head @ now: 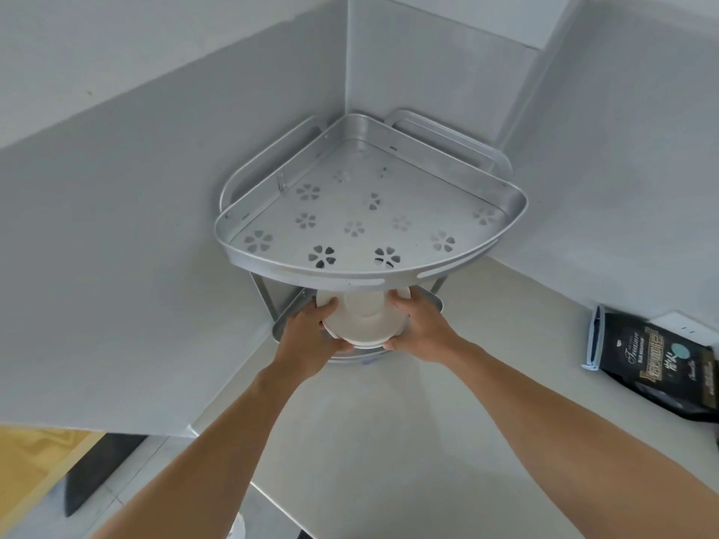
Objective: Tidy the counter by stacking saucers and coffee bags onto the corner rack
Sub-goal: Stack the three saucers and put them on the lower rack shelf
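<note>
A silver two-tier corner rack stands in the wall corner; its upper shelf, punched with flower holes, holds nothing. A stack of cream saucers sits at the lower shelf's front, partly hidden under the upper shelf. My left hand grips the stack's left edge and my right hand grips its right edge. A black coffee bag lies flat on the counter at the far right, apart from both hands.
The pale counter runs from the corner toward me, with its edge at the lower left. A white wall socket sits behind the bag. White walls close in both sides of the rack. A yellow floor patch shows below left.
</note>
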